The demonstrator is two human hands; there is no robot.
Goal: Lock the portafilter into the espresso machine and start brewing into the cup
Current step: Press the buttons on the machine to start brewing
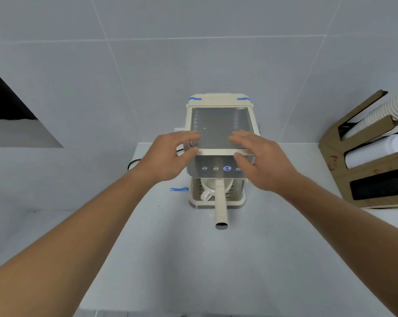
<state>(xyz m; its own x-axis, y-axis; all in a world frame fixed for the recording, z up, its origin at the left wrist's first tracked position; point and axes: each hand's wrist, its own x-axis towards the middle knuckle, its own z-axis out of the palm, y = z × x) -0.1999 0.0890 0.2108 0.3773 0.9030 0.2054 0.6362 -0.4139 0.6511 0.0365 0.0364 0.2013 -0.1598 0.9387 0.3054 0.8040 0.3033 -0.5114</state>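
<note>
A cream espresso machine (218, 124) with a steel top stands on the white counter (193, 259). The portafilter (220, 202) sits in the machine's group head, its cream handle pointing straight toward me. A white cup (208, 187) stands on the drip tray beneath it, partly hidden by the handle. On the front panel a row of buttons shows, and one button (226, 168) glows blue. My left hand (170, 154) hovers at the machine's front left corner, fingers spread. My right hand (259, 159) hovers at the front right corner, fingers apart, its thumb near the rightmost button. Neither hand holds anything.
A cardboard rack (364, 161) with stacks of paper cups and lids stands at the right on the counter. A black cable (134, 162) runs behind the machine's left side. Blue tape (178, 189) lies on the counter by the drip tray. A tiled wall rises behind.
</note>
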